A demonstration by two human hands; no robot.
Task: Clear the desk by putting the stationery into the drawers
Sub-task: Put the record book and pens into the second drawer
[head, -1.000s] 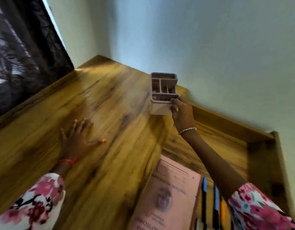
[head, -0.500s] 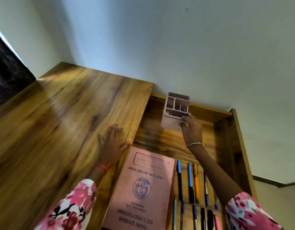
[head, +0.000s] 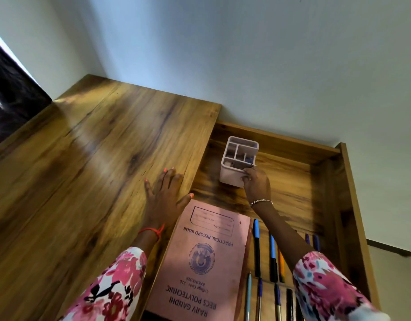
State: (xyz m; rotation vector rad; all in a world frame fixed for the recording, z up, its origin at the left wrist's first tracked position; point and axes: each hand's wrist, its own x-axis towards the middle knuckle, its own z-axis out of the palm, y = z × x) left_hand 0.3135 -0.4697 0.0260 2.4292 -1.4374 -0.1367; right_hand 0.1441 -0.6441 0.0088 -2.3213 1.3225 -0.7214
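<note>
Two hands show: the right hand (head: 257,185) pinches the near rim of the pale pink plastic compartmented pen holder (head: 236,163), upright at the far end of the open wooden drawer (head: 352,205). The left hand (head: 165,195) lies flat, fingers spread, on the wooden bench (head: 84,170). The holder looks light, rigid and smooth, best gripped by a wall. The pink paper-covered book (head: 204,262) reads "PRACTICAL RECORD BOOK" and "RAJIV GANDHI RECS POLYTECHNIC".
</note>
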